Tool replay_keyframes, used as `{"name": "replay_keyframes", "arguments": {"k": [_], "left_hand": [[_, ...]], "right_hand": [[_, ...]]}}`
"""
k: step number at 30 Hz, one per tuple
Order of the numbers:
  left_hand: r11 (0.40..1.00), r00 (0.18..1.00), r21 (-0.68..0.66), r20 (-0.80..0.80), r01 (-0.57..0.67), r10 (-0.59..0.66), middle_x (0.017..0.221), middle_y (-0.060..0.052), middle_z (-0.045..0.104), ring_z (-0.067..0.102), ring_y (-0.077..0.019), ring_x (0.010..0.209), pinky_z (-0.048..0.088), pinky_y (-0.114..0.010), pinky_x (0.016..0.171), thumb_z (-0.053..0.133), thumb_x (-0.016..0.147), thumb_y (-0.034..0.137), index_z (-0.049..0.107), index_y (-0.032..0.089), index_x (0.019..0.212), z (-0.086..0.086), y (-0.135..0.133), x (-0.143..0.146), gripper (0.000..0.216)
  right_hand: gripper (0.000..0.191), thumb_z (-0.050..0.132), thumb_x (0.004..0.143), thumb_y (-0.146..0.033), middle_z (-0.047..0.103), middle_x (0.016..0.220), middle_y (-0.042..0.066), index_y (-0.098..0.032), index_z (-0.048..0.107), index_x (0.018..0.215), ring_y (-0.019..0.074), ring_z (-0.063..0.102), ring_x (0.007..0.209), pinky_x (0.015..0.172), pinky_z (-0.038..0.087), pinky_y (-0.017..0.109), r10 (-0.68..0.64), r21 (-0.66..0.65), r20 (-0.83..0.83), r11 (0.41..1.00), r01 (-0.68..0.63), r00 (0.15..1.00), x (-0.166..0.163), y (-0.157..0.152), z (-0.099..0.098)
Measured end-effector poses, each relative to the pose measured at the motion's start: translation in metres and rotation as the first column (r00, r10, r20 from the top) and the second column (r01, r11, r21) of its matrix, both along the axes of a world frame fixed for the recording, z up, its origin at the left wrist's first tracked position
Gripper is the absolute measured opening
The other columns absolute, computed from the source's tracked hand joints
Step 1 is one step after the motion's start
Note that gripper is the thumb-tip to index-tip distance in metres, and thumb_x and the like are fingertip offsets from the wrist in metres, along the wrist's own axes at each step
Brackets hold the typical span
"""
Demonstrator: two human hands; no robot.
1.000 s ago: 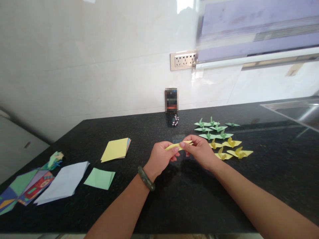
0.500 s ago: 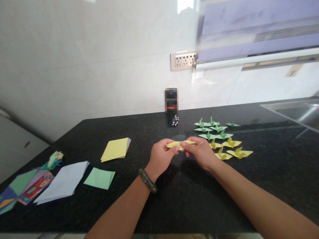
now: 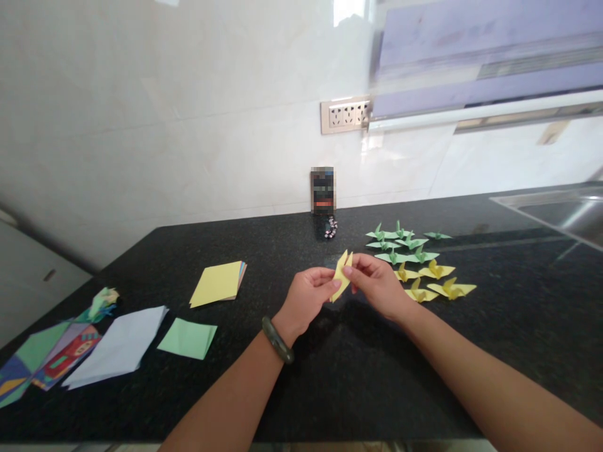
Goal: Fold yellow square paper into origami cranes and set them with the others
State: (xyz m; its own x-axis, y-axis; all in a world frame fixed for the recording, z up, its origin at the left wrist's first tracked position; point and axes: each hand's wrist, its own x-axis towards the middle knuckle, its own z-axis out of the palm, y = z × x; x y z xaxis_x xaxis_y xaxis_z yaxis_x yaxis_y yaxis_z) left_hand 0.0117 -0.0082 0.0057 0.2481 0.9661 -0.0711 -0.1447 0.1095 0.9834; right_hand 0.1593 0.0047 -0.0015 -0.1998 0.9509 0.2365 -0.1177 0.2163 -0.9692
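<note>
A folded yellow origami paper (image 3: 342, 276) is held up between both hands above the dark counter, with two narrow points at its top. My left hand (image 3: 308, 295), with a dark green bangle at its wrist, pinches the paper's lower left side between thumb and fingers. On the upper right side, my right hand (image 3: 377, 282) is closed on the same paper, its thumb in front. Just beyond the right hand stand several yellow paper cranes (image 3: 452, 288), and behind them several green paper cranes (image 3: 411, 242).
To the left lie a yellow-topped stack of paper (image 3: 217, 284), a green paper (image 3: 187, 338), white sheets (image 3: 117, 348) and a colourful printed packet (image 3: 70, 358). A phone-like device (image 3: 323, 190) leans against the wall, beaded strap in front. A sink edge (image 3: 541, 216) is far right.
The yellow paper has turned from lying nearly level between my hands to standing upright, its points now upward. Both hands still grip it.
</note>
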Motion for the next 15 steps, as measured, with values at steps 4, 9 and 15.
{"name": "replay_keyframes", "arguments": {"k": [4, 9, 15], "left_hand": [[1.000, 1.000, 0.027, 0.025, -0.004, 0.004, 0.061, -0.002, 0.060, 0.050, -0.0086, 0.054, 0.038, -0.021, 0.052, 0.070, 0.064, 0.034, 0.067, 0.011, 0.071, -0.004, 0.001, 0.001, 0.024], [0.989, 0.993, 0.086, 0.030, -0.120, 0.118, 0.050, 0.004, 0.048, 0.037, -0.0036, 0.043, 0.026, -0.018, 0.041, 0.066, 0.069, 0.031, 0.066, 0.012, 0.066, -0.007, 0.003, 0.000, 0.019], [0.992, 0.980, -0.010, 0.154, -0.125, 0.125, 0.072, -0.004, 0.067, 0.061, -0.0112, 0.068, 0.045, -0.021, 0.063, 0.071, 0.064, 0.025, 0.068, 0.013, 0.074, -0.004, 0.000, 0.004, 0.017]], "right_hand": [[0.030, 0.067, 0.069, -0.036, 0.054, 0.064, -0.003, -0.017, 0.056, 0.089, 0.0086, 0.047, 0.052, 0.045, 0.041, 0.021, -0.049, 0.014, -0.003, 0.999, 0.049, 0.999, -0.003, -0.003, -0.001], [0.022, 0.067, 0.069, -0.034, 0.051, 0.059, -0.003, -0.018, 0.055, 0.076, 0.0092, 0.046, 0.050, 0.046, 0.040, 0.022, -0.255, 0.138, 0.100, 0.961, 0.241, 0.962, -0.007, -0.005, -0.010], [0.012, 0.055, 0.081, -0.028, 0.060, 0.072, 0.003, -0.018, 0.060, 0.078, 0.0135, 0.054, 0.063, 0.058, 0.044, 0.026, -0.334, 0.349, 0.271, 0.908, 0.231, 0.903, -0.006, -0.011, -0.011]]}}
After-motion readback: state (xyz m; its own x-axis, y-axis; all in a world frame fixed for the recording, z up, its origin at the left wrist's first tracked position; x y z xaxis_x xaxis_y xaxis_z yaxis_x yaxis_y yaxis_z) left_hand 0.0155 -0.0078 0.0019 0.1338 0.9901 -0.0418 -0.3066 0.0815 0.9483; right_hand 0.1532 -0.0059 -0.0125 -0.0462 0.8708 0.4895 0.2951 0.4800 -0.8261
